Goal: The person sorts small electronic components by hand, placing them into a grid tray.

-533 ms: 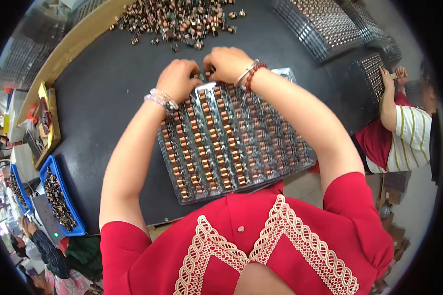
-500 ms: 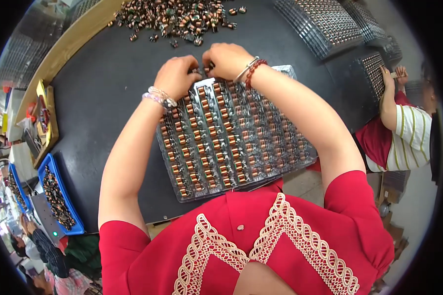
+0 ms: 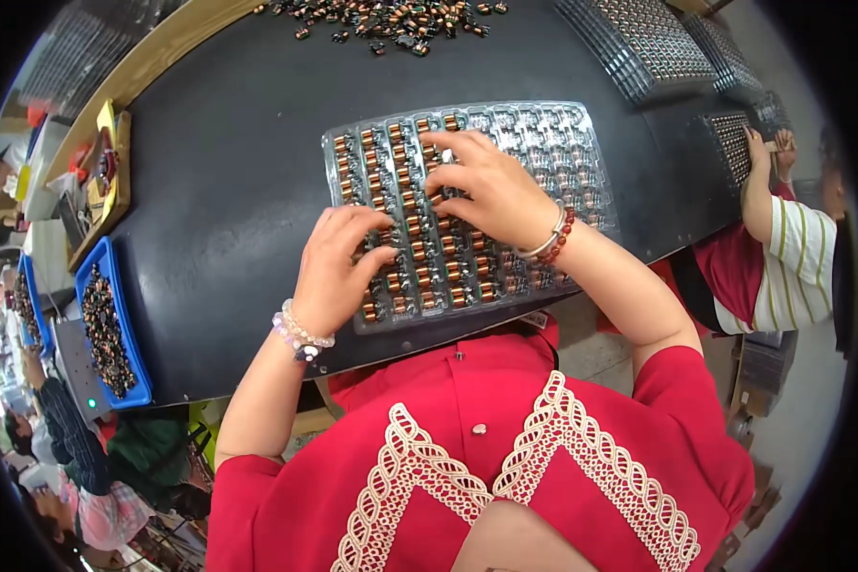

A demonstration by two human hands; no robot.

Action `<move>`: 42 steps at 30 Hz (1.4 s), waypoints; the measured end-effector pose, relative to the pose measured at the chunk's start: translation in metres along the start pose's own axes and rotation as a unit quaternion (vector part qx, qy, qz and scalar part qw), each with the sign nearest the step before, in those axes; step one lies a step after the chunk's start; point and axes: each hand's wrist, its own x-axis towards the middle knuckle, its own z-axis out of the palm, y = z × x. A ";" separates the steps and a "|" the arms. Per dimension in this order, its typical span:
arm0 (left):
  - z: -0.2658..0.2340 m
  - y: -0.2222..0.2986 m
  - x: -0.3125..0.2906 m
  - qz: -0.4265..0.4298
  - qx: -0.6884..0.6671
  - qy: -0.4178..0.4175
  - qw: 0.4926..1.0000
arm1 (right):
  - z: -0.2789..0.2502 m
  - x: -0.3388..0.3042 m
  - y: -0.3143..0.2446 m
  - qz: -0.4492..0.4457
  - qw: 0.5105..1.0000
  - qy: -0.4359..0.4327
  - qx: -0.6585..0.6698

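A clear plastic tray (image 3: pixel 582 116) of moulded pockets lies at the table's near edge in front of me. Small copper-wound coils (image 3: pixel 427 275) fill rows on its left side, while pale transparent pockets show on its right. Over the left part, my left hand (image 3: pixel 338 262) rests with thumb and forefinger apart beside the coils. My right hand (image 3: pixel 491 191) reaches over the middle columns, its fingers spread and touching or just above the coils. Neither hand visibly holds anything, though the fingertips partly cover the coils under them.
Loose coils (image 3: pixel 391 21) lie heaped at the table's far side. Stacked filled trays (image 3: pixel 643 48) stand at the far right. Blue bins (image 3: pixel 133 348) of small parts and a wooden box (image 3: pixel 114 205) sit left. On the right, another person's hands (image 3: pixel 763 157) are at a tray.
Both hands have come back from the tray's far edge to over its rows, and their fingers have opened out. The tray's far edge now shows, and the whole view has shifted.
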 end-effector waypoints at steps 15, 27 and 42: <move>0.007 0.006 -0.052 0.060 0.071 -0.054 0.994 | 0.010 -0.058 -0.046 0.038 0.998 0.030 0.037; 0.013 0.008 -0.064 -0.168 -0.163 0.052 0.971 | 0.017 -0.073 -0.055 -0.059 0.996 0.048 -0.039; 0.014 0.013 -0.066 -0.167 -0.131 0.008 0.977 | 0.010 -0.069 -0.054 0.033 0.998 0.055 0.011</move>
